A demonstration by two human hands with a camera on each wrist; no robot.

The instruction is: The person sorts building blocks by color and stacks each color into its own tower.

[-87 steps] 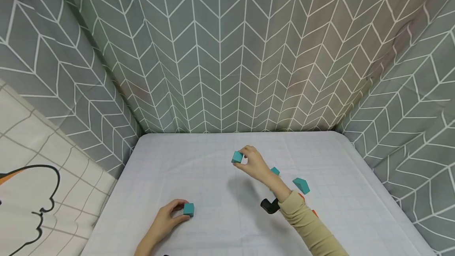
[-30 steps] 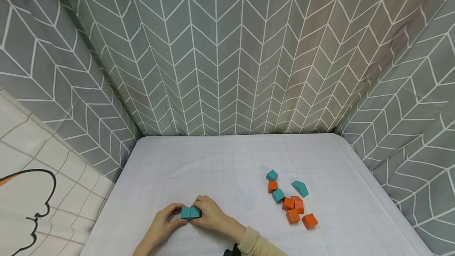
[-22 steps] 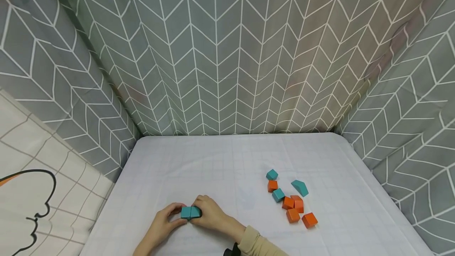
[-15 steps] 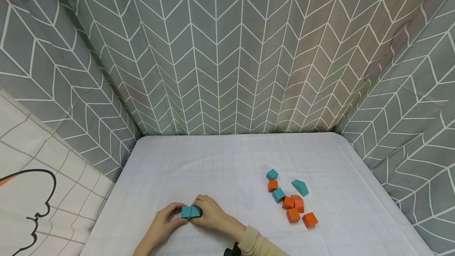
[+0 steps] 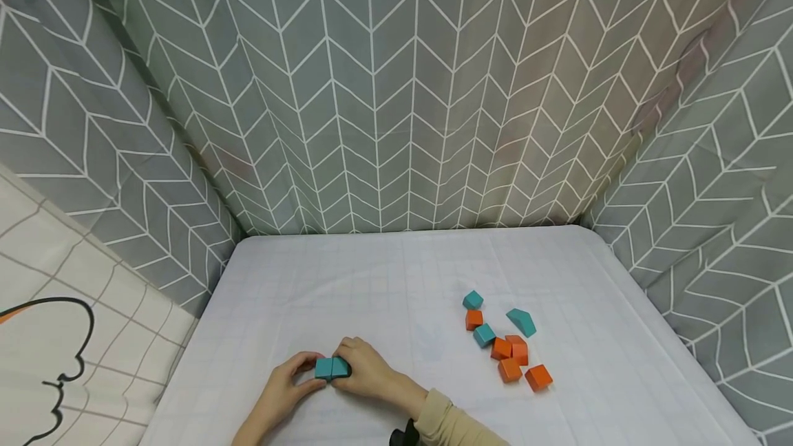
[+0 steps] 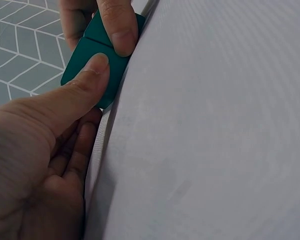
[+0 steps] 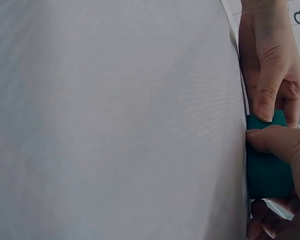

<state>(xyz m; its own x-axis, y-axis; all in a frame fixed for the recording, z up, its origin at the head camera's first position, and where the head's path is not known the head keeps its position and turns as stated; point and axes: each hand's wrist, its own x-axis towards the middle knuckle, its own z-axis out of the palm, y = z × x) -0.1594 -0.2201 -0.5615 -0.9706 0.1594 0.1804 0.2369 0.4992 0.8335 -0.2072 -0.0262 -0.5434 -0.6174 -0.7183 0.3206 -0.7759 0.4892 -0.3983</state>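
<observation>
Two teal blocks stand side by side on the white-covered table, their faces touching or nearly so. My left hand [image 5: 281, 389] pinches the left teal block [image 5: 323, 368] between thumb and fingers. On the other side, my right hand [image 5: 369, 373] grips the right teal block [image 5: 339, 367], partly covering it. In the left wrist view, the left thumb [image 6: 92, 70] presses flat on one block, and a thin seam shows between the two. The right wrist view shows the right thumb [image 7: 272, 138] across the right block [image 7: 269, 175], with the left hand [image 7: 271, 57] beyond it.
Right of the hands lie several loose blocks: orange cubes [image 5: 510, 370], a teal block [image 5: 484, 335], another teal block [image 5: 473, 300] and a teal arch-like or wedge piece [image 5: 522, 321]. A black wrist device [image 5: 405, 434] sits under the right sleeve. Patterned curtains [image 5: 384, 122] enclose the table.
Since the oldest frame, my right hand has brought its teal block down and left against the left hand's block. Over the last second both hands have stayed still; the view shifted slightly.
</observation>
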